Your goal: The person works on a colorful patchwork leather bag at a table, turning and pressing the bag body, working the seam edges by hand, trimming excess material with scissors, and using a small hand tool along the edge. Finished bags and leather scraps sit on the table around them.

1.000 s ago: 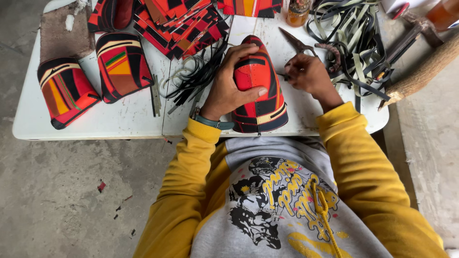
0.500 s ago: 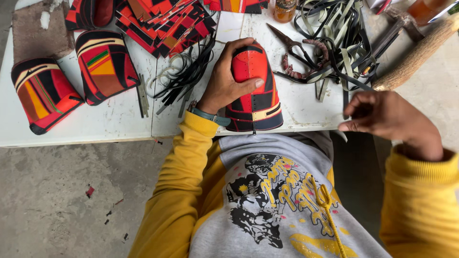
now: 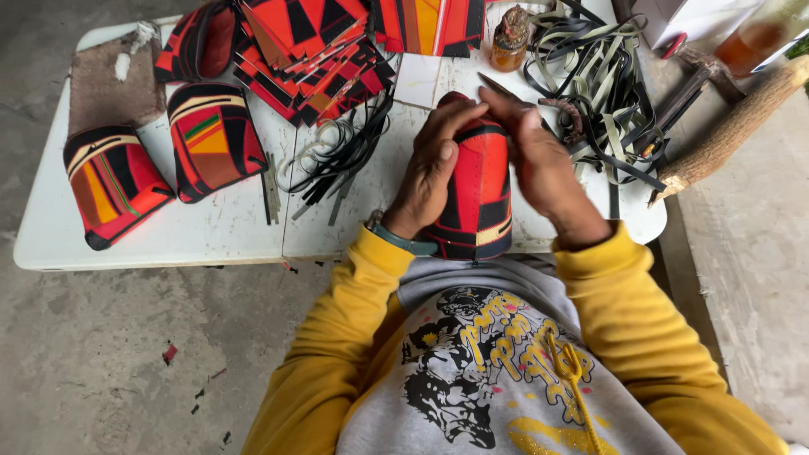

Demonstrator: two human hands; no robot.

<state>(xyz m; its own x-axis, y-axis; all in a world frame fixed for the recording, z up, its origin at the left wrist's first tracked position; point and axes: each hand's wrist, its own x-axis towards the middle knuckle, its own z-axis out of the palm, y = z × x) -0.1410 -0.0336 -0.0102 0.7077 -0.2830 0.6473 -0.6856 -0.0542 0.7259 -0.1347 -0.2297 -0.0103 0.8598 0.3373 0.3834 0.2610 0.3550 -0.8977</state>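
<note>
— What do you see, starting from the left?

— I see a white tabletop (image 3: 211,236). At its far left corner lies a brown pad (image 3: 105,93). Nearer, a red, black and orange pouch (image 3: 114,185) lies on its side, and a second pouch (image 3: 215,139) sits just to its right. Beyond them is a heap of red and black cut pieces (image 3: 312,55), with a bundle of dark strips (image 3: 341,160) fanned out next to it.

— And the hands?

— My left hand (image 3: 430,173) is wrapped around the left side of the upright red piece (image 3: 479,194), its grip clamped on it. That piece stands at the near edge of the tabletop, in the middle, touching my chest. My right hand (image 3: 539,164) presses on the piece's right side near the top, fingers together; I cannot tell whether it pinches anything.

— Further right?

— A small amber jar (image 3: 510,42) at the far side, a tangle of green and black straps (image 3: 602,93), and a rough wooden stick (image 3: 733,126) slanting off the right edge.
</note>
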